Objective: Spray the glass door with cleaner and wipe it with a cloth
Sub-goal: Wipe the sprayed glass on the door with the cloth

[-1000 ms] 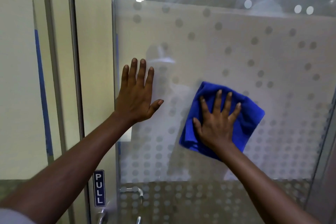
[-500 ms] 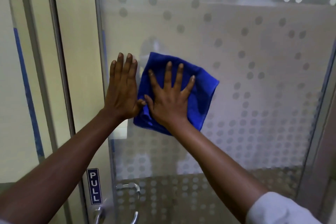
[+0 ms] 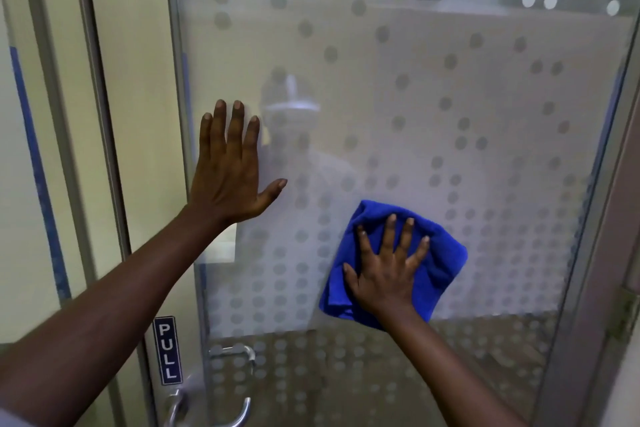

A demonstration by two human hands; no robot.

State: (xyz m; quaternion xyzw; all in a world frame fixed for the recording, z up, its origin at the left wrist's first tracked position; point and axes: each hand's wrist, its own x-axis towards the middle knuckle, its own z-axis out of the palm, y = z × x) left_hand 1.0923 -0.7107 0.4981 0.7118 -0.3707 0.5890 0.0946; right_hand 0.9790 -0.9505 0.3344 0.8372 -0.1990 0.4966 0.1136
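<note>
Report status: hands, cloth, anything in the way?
Left hand flat on glass door, empty. Right hand presses blue cloth to glass. Nothing in the way.

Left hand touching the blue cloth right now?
Apart. The head view shows dotted glass door between the left hand and the blue cloth, which sits under the right hand.
</note>
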